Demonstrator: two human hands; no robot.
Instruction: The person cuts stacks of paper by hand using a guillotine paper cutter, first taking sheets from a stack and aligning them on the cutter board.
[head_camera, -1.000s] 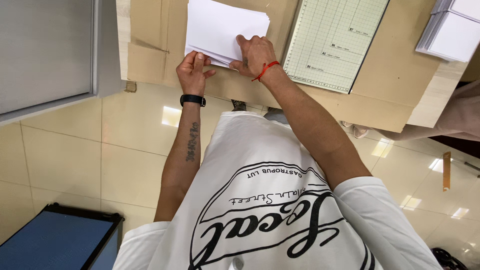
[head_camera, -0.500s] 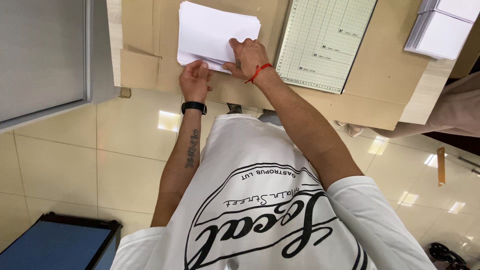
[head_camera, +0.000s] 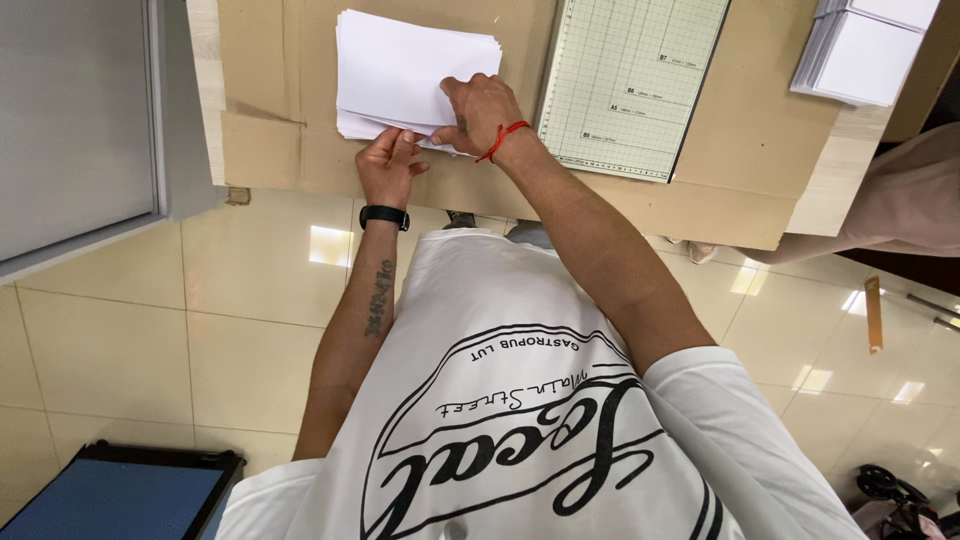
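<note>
A stack of white paper sheets (head_camera: 400, 65) lies on a brown cardboard sheet (head_camera: 275, 100) that covers the table. My left hand (head_camera: 385, 170), with a black wristband, pinches the stack's near edge from below, where a few sheets are lifted. My right hand (head_camera: 480, 110), with a red string on the wrist, presses on the stack's near right corner and grips the same edge. The hands are almost touching.
A pale green gridded cutting mat (head_camera: 630, 80) lies just right of the stack. Another white paper stack (head_camera: 860, 50) sits at the far right. Another person's sleeve (head_camera: 900, 200) reaches in at right. A grey cabinet (head_camera: 70, 110) stands at left, with a blue panel (head_camera: 110, 495) on the tiled floor.
The paper stack has slid a little to the left in view, and both hands have stayed on its near edge. My left hand has closed in under the edge.
</note>
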